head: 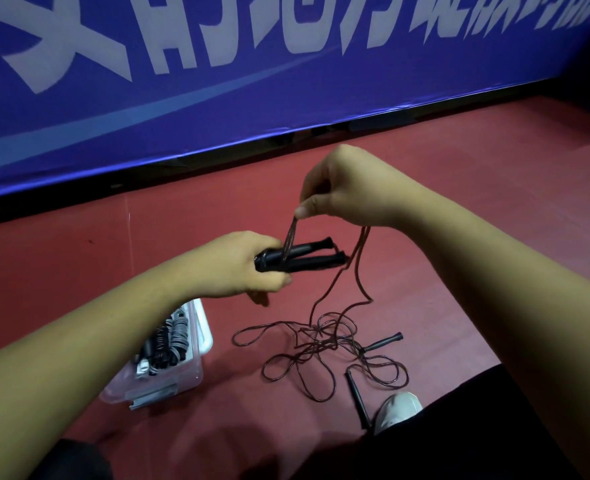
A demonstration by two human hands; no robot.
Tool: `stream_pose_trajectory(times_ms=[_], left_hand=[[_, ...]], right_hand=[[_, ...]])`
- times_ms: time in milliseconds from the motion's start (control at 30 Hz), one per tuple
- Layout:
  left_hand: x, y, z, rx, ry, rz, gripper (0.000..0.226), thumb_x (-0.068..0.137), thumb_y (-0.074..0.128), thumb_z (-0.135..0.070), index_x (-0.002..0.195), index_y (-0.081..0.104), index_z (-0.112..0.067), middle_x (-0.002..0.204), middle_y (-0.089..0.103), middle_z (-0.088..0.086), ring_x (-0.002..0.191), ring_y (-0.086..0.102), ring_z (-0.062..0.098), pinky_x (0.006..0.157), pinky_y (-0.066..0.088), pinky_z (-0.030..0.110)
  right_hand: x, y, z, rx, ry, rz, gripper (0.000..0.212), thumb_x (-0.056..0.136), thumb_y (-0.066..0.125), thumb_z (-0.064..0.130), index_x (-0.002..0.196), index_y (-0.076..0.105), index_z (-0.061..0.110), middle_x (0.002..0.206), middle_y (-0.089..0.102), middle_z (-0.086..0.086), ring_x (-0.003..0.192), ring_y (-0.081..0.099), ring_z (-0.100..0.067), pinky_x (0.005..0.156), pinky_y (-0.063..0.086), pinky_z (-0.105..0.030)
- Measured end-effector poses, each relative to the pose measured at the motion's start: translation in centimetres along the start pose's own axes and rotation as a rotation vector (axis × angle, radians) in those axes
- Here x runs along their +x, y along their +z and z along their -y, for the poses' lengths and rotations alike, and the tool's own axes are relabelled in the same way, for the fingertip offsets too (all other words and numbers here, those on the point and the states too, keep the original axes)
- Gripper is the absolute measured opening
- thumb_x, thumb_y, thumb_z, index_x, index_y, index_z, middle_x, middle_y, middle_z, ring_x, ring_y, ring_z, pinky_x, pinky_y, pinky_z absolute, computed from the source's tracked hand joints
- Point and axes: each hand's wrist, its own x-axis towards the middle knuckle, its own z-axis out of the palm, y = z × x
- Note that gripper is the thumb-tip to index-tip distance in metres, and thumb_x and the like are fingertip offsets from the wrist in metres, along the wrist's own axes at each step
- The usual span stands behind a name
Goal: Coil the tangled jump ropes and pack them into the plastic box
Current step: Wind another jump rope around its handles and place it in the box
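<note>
Handles gripped, cord pinched, all above the red floor!
The left hand curls tight round the paired black handles. The right hand pinches the thin cord just above them. The cord trails down to the tangled rope on the floor, beside the clear plastic box with ropes inside.

Black handles in left hand; cord, seemingly doubled, in right hand.

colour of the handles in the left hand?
Black; the handles show best in the head view.
</note>
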Motion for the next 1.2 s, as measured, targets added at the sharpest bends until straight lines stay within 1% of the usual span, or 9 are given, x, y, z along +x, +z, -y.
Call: stream_pose_trajectory(times_ms=[100,233,333,467,600,733,867,1067,1200], left_hand=[[-0.6,-0.1,-0.1,-0.049,0.065,0.099,0.016,0.086,0.070,-0.014,0.101,0.067,-0.017,0.090,0.077,-0.001,0.085,0.073,0.016,0.083,0.058,0.041],[-1.1,-0.2,-0.7,-0.534,0.081,0.114,0.030,0.092,0.058,0.008,0.121,0.058,-0.003,0.099,0.075,0.018,0.100,0.072,0.029,0.082,0.060,0.034],[-0.9,-0.3,-0.8,-0.899,0.089,0.035,0.034,0.090,0.060,0.001,0.123,0.056,-0.005,0.103,0.073,0.023,0.104,0.071,0.030,0.083,0.059,0.034],[0.0,-0.1,-0.8,-1.220,0.040,-0.112,0.039,0.085,0.060,-0.007,0.124,0.057,-0.005,0.113,0.070,0.023,0.114,0.066,0.028,0.092,0.056,0.033],[0.7,0.0,-0.1,-1.308,-0.052,-0.252,0.023,0.090,0.055,-0.003,0.112,0.060,0.006,0.118,0.066,0.029,0.116,0.064,0.034,0.096,0.053,0.038],[0.9,-0.4,0.2,-1.459,-0.061,-0.328,0.031,0.079,0.061,-0.002,0.107,0.059,0.011,0.115,0.060,0.033,0.109,0.066,0.034,0.090,0.057,0.040],[1.1,-0.4,0.6,-1.479,0.004,-0.301,0.047,0.080,0.061,0.000,0.125,0.055,0.012,0.128,0.058,0.029,0.118,0.059,0.032,0.088,0.058,0.036],[1.6,-0.3,0.9,-1.365,-0.031,-0.370,0.022,0.089,0.056,0.004,0.109,0.063,0.005,0.094,0.072,0.017,0.094,0.072,0.025,0.082,0.060,0.033],[1.8,-1.2,1.7,-1.222,-0.060,-0.459,0.015,0.093,0.056,0.003,0.101,0.066,-0.003,0.087,0.068,0.011,0.084,0.068,0.020,0.073,0.059,0.027]], right_hand=[[0.3,0.6,-0.9,0.034,0.018,0.059,0.021,0.078,0.082,0.035,0.082,0.078,0.014,0.061,0.066,0.002,0.052,0.055,-0.002,0.051,0.042,-0.015],[0.5,1.1,-2.0,0.192,0.055,0.053,0.019,0.078,0.082,0.030,0.078,0.074,0.013,0.057,0.063,0.003,0.050,0.051,-0.003,0.053,0.041,-0.018],[0.3,1.3,-2.7,0.312,0.082,0.074,0.018,0.076,0.071,0.022,0.072,0.071,0.005,0.050,0.059,-0.001,0.046,0.050,-0.011,0.051,0.041,-0.025],[0.2,2.0,-3.2,0.421,0.128,0.143,0.034,0.099,0.060,0.016,0.068,0.070,0.025,0.053,0.056,0.003,0.047,0.052,-0.012,0.052,0.044,-0.027],[0.1,2.6,-2.8,0.414,0.200,0.232,0.019,0.103,0.053,0.014,0.095,0.069,0.010,0.063,0.057,-0.002,0.056,0.055,-0.016,0.056,0.047,-0.029],[0.0,2.5,-2.3,0.416,0.251,0.209,0.014,0.101,0.055,0.013,0.092,0.059,0.003,0.064,0.062,-0.005,0.052,0.057,-0.014,0.051,0.047,-0.024],[-0.5,2.2,-1.9,0.440,0.283,0.232,0.010,0.101,0.055,0.011,0.096,0.057,0.003,0.065,0.062,-0.005,0.053,0.056,-0.016,0.051,0.046,-0.026],[-0.9,1.4,-1.2,0.484,0.345,0.323,0.016,0.096,0.063,0.009,0.105,0.062,-0.004,0.065,0.057,-0.005,0.054,0.056,-0.015,0.053,0.047,-0.025],[-1.0,1.2,-0.7,0.535,0.447,0.339,0.014,0.097,0.060,0.010,0.101,0.068,-0.001,0.059,0.042,-0.001,0.050,0.050,-0.018,0.053,0.047,-0.028]])
